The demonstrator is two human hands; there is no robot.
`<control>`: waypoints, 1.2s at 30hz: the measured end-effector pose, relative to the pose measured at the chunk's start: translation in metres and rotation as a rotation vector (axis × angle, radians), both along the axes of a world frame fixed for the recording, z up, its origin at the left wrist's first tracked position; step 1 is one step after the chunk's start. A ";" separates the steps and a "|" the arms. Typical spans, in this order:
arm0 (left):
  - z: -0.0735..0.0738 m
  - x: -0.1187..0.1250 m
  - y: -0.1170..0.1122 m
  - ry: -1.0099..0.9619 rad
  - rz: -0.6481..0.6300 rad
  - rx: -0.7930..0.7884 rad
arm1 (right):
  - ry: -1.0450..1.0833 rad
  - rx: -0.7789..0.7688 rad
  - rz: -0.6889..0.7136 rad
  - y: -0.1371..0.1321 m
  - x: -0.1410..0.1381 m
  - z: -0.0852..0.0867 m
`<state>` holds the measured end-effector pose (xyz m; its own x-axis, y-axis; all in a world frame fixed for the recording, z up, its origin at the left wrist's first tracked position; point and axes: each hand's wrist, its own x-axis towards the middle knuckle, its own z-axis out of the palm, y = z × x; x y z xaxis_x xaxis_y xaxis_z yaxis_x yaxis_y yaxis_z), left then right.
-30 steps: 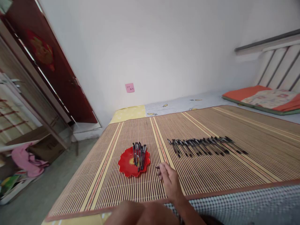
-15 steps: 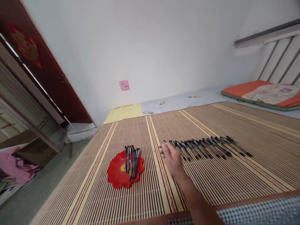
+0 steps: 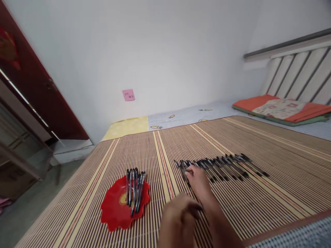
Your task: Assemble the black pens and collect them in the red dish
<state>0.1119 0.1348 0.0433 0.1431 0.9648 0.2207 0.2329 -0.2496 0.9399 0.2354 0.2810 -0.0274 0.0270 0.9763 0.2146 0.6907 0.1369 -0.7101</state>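
My right hand [image 3: 199, 179] is at the left part of a row of black pens [image 3: 226, 167] on the striped mat. Its thumb and fingertips are pinched on a pen there, partly hidden by the fingers. Close to the camera, my left hand [image 3: 178, 217] hangs over the mat below the right hand, smeared by motion, so its fingers cannot be made out clearly. Left of both hands is a red plate [image 3: 113, 203] with a wavy rim. Several pens [image 3: 136, 191] lie side by side across its right half, caps pointing away.
The bamboo mat [image 3: 134, 148] with yellow and red stripes covers a bed. Behind it runs a white wall [image 3: 181, 51] with a pink note [image 3: 128, 95]. A folded orange pad [image 3: 284, 108] lies at the far right below a white railing [image 3: 302, 69]. A dark red door [image 3: 49, 100] stands left.
My left hand has come into view from the bottom. My right hand has closed from loosely spread fingers to a pinch among the pens. The view has shifted slightly right.
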 end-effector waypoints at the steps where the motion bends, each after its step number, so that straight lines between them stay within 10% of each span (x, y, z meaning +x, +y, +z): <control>1: -0.009 -0.008 0.011 -0.085 0.183 -0.027 | -0.094 -0.034 -0.009 -0.001 -0.004 0.000; 7: -0.057 -0.041 0.054 -0.497 0.593 -0.163 | -0.347 -0.145 -0.069 -0.009 -0.019 0.007; 36: -0.054 -0.055 0.065 -0.496 0.403 -0.232 | -0.328 -0.279 0.045 -0.020 -0.018 0.012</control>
<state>0.0570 0.1997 -0.0104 -0.3021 0.9519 -0.0516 -0.2074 -0.0128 0.9782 0.2170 0.2613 -0.0152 -0.0425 0.9968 -0.0678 0.8836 0.0058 -0.4683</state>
